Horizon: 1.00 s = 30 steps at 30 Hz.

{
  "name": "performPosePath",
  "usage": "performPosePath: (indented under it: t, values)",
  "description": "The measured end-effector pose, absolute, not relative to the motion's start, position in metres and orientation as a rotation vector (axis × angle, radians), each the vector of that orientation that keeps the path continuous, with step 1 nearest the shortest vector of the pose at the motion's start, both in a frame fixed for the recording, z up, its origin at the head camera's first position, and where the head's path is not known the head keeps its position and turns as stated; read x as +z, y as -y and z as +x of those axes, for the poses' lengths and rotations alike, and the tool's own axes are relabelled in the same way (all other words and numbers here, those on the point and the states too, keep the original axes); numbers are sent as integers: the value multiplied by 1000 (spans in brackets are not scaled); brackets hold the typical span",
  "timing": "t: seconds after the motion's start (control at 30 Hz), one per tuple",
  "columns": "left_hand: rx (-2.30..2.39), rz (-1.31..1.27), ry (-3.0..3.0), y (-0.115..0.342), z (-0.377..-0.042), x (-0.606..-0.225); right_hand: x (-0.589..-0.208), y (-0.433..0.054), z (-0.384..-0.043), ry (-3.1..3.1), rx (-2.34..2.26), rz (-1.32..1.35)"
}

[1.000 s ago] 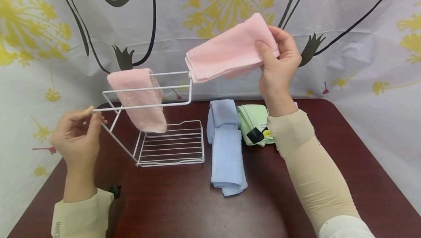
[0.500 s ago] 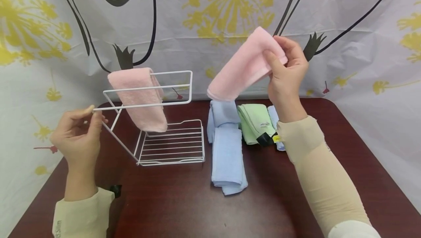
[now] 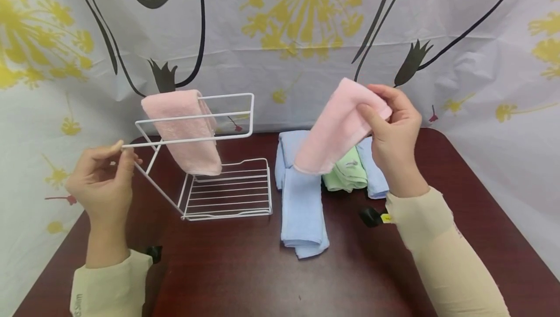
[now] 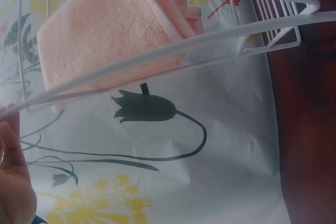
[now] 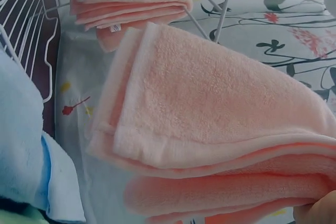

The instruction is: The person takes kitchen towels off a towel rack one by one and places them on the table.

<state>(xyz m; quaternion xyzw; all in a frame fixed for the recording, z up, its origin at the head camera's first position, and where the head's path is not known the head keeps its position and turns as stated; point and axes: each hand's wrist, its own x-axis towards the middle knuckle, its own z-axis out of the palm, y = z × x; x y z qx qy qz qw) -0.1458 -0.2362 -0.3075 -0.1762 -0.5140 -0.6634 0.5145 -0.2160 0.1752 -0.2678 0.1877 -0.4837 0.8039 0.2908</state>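
Note:
My left hand [image 3: 105, 176] pinches the front corner of a white wire rack [image 3: 192, 140] between thumb and fingers. Draped over the rack's upper rails is a folded pink towel [image 3: 185, 132]. In my right hand [image 3: 395, 132], a second folded pink towel [image 3: 337, 130] is pinched by one end, its free end slanting down to the left above the blue towels. The right wrist view shows the folded layers of this held towel [image 5: 210, 98] up close. The left wrist view catches part of my left hand [image 4: 16, 177] at the rail.
Right of the rack lies a folded blue towel [image 3: 303, 215] on the dark wooden table [image 3: 245, 278]. Beside it are a green towel [image 3: 350, 173] and another blue towel [image 3: 376, 173]. A patterned white curtain [image 3: 271, 20] hangs behind the table.
My right hand has moved down and to the right, carrying the pink towel away from the rack's rail end. The towel now hangs more steeply. My left hand stays at the rack corner.

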Motion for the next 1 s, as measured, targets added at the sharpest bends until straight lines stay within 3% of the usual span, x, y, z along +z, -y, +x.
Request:
performPosePath:
  t: [1.0]
  values:
    - [-1584,-426,1224,235,-145,-307,-308,-240,-163,2182,2115,719]
